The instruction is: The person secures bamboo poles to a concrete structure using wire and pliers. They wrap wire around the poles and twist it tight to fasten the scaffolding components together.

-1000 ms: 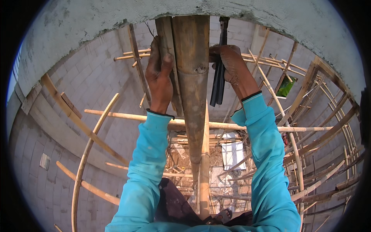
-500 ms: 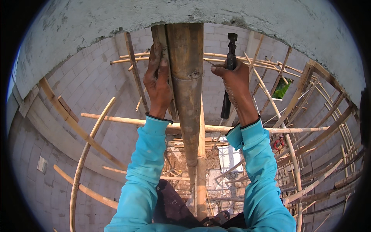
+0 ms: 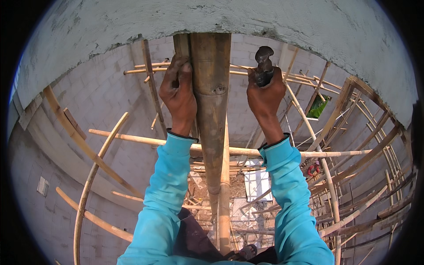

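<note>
A thick brown bamboo pole [image 3: 212, 110] runs from under the concrete edge down between my arms. A dark, narrow wooden board [image 3: 181, 45] lies along its left side. My left hand [image 3: 179, 99] is closed on this board, with bent fingers and the thumb against it; whether a wire is also pinched there is hidden. Right of the pole, my right hand [image 3: 266, 97] grips black pincers [image 3: 264, 55], their head sticking up above the fist. The handles are hidden by the hand. A thin wire shows between the pole and the right hand.
Rough concrete [image 3: 198, 17] overhangs the top of the view. A horizontal bamboo pole [image 3: 247, 151] crosses below my hands. Scaffold poles [image 3: 84, 198] and wooden props stand around against the block wall [image 3: 110, 84]. Far below is littered ground; another person [image 3: 313, 168] is low at right.
My right hand has turned, so the pincers' head now tips toward me and the handles are out of sight. My left fingers have bent from straighter to curled and sit slightly lower.
</note>
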Action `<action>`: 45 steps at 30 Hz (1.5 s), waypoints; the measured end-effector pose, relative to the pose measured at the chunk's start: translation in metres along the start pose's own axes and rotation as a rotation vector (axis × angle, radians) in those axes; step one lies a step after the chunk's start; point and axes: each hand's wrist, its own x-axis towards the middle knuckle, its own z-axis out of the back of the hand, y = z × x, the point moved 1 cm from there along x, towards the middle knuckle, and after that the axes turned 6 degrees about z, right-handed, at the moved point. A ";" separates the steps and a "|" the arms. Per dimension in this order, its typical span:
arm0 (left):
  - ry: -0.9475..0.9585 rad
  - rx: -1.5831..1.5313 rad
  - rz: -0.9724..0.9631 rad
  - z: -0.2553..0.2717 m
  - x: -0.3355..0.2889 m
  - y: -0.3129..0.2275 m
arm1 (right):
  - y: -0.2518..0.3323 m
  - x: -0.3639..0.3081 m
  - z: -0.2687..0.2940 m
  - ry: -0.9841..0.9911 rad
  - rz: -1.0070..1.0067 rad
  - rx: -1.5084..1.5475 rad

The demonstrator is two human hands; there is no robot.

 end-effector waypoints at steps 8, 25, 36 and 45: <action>-0.149 -0.104 -0.003 -0.004 0.007 0.003 | -0.011 0.010 -0.006 0.138 -0.076 -0.015; -0.207 -0.223 0.113 -0.009 0.012 -0.009 | -0.018 0.022 -0.034 0.202 -0.083 0.254; -0.217 -0.351 0.174 -0.006 0.021 -0.006 | -0.033 0.021 -0.051 0.296 -0.247 0.571; -0.202 -0.368 0.219 -0.007 0.016 -0.008 | -0.043 0.007 -0.068 0.305 -0.573 1.009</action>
